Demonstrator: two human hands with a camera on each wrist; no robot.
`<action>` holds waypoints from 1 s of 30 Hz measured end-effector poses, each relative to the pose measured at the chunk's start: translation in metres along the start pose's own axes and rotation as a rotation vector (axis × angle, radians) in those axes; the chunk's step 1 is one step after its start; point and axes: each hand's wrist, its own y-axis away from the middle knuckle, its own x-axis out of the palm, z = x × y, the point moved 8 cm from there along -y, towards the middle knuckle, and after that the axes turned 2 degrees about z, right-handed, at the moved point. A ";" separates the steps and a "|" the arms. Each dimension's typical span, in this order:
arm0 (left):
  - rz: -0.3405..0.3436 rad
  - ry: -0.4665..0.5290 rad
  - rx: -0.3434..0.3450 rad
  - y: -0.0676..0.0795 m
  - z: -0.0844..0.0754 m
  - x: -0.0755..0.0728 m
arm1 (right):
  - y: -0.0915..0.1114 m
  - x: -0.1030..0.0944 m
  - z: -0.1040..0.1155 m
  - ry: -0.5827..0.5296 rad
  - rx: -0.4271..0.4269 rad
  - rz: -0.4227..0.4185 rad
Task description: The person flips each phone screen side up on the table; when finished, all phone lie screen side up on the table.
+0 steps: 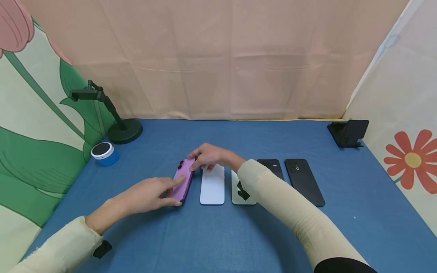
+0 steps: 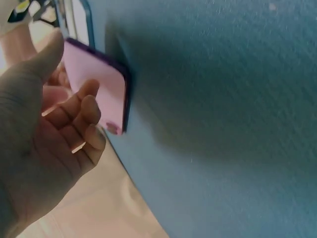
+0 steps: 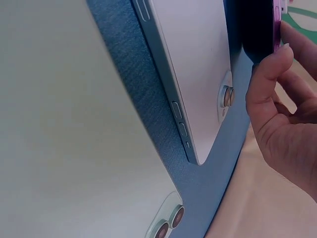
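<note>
A purple phone is held tilted, its back facing left; in the right wrist view its dark front shows. My right hand pinches it at the top right edge between thumb and fingers. My left hand has its thumb at the lower corner and its index finger against the back; its other fingers are loosely bent in the left wrist view. A white phone lies right of it, then a pale green phone, partly hidden by the right sleeve.
Two dark phones lie farther right on the blue-covered table. A black stand with a round base and a blue-and-white round container are at the left. Another black stand stands at the back right. A curtain borders the far edge.
</note>
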 end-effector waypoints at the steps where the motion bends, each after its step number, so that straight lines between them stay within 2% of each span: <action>1: -0.008 -0.001 0.011 0.000 -0.002 0.001 | 0.000 0.000 0.000 0.000 0.000 0.000; 7: -0.023 0.051 0.056 -0.002 -0.009 0.005 | 0.000 0.000 0.003 0.008 -0.008 0.003; 21: -0.008 0.070 0.043 -0.003 -0.013 0.006 | 0.003 -0.001 0.010 0.053 -0.047 -0.015; 30: -0.004 0.095 -0.025 0.001 -0.011 0.003 | 0.005 0.002 0.013 0.036 -0.114 -0.093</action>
